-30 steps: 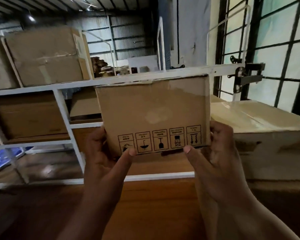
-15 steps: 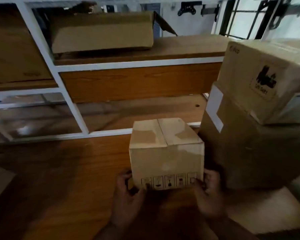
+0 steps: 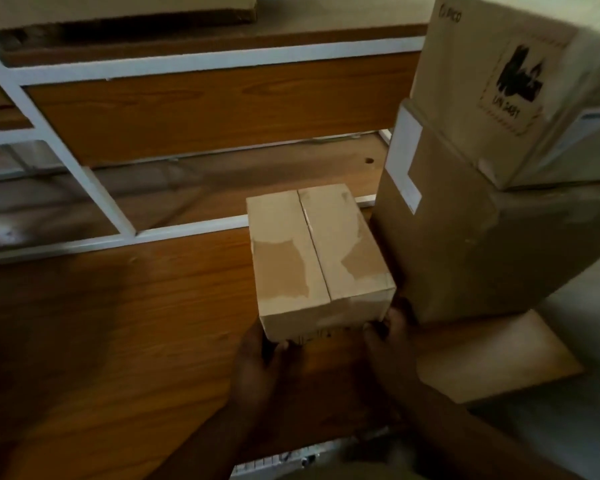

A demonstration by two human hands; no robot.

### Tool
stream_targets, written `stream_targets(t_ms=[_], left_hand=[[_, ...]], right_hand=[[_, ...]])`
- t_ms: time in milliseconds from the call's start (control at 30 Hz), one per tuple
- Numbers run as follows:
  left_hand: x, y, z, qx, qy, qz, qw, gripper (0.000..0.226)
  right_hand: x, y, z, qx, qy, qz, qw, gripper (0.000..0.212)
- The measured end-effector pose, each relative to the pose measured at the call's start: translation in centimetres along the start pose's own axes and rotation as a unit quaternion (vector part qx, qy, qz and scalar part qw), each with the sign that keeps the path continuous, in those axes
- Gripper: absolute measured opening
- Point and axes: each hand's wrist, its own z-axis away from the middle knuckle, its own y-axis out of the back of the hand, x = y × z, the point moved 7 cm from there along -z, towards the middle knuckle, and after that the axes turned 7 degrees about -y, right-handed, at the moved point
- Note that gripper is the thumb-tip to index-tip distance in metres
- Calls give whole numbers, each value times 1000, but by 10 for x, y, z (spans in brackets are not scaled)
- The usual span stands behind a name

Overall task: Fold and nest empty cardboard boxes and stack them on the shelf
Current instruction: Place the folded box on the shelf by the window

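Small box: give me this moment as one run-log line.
small box flaps closed | on wooden shelf | left hand, right hand grip near corners | tall box stack at right

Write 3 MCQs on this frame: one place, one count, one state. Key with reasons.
1. Where is the small cardboard box?
A. left of the stacked boxes
B. on top of them
C. on the upper shelf

2. How many boxes are in the stack on the right?
A. one
B. two
C. four

3. The small box's top flaps are:
A. closed
B. open
C. torn off

Key: 1 A, it sits on the wooden shelf beside the large box. 2 B, the labelled box rests on the large one. 3 A, flaps meet at a centre seam; left hand and right hand hold its near corners.
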Motion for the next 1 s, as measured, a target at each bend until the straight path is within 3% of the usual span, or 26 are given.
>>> stream_targets(t_ms=[133, 200, 333, 433, 567, 667, 733, 767, 833, 933, 1000], left_hand=[[20, -23, -34, -32, -37, 8, 999, 58], [28, -34, -50, -41, -24, -3, 999, 58], [29, -52, -75, -37, 14, -92, 995, 44], [27, -58, -76, -32, 44, -99, 994, 50], [41, -65, -71, 4, 68, -111, 991, 43], [45, -74, -52, 38, 98, -125, 987, 51], [57, -84, -30, 31, 113, -175, 978, 57], [70, -89, -21, 35, 90, -226, 969, 48], [91, -114, -5, -8, 63, -262, 963, 28], [111, -161, 20, -132, 75, -262, 953, 31], [132, -174, 20, -118, 50, -216, 968, 31]], right_hand=[[-13, 8, -34, 23, -52, 35, 998, 86], [-21, 11, -52, 24, -95, 53, 994, 90], [-23, 19, -87, 32, -147, 27, 988, 72], [-26, 31, -101, 15, -125, 49, 991, 56], [-28, 49, -85, -37, -70, 108, 991, 75], [-3, 67, -64, -78, -21, 133, 988, 75], [19, 79, -51, -111, -19, 117, 987, 76], [21, 89, -43, -115, -7, 101, 988, 74], [18, 112, -29, -108, 24, 113, 987, 55], [17, 143, -21, -84, 18, 121, 989, 35], [19, 169, -14, -60, 11, 106, 992, 27]])
